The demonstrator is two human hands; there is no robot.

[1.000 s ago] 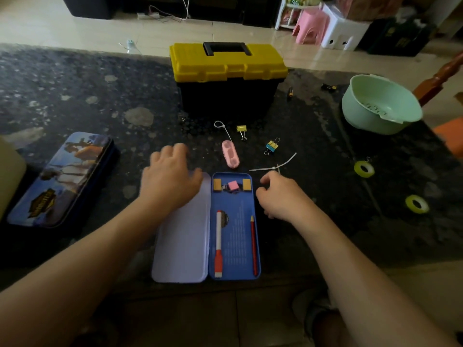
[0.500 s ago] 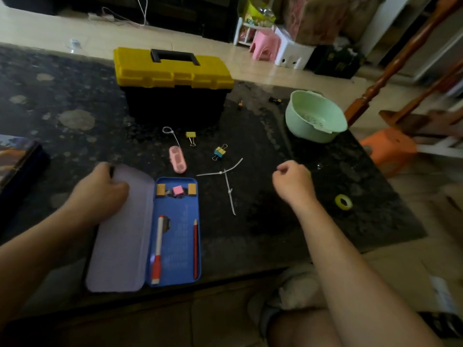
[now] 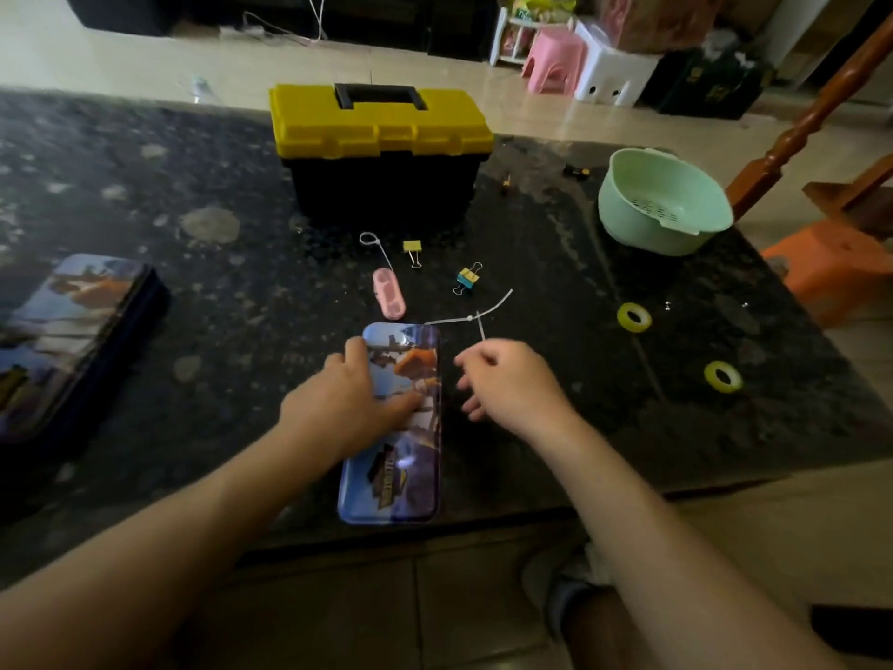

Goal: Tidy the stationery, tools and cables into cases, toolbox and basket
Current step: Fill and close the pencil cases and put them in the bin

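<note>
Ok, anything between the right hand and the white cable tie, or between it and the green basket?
Nothing visible. The right hand is right beside the white cable tie. Bare tabletop runs from there to the green basket; the yellow tape roll lies aside.

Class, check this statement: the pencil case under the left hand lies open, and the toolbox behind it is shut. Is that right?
No: the head view shows the pencil case closed, printed lid down. The left hand does rest on it, and the toolbox behind it is shut.
</note>
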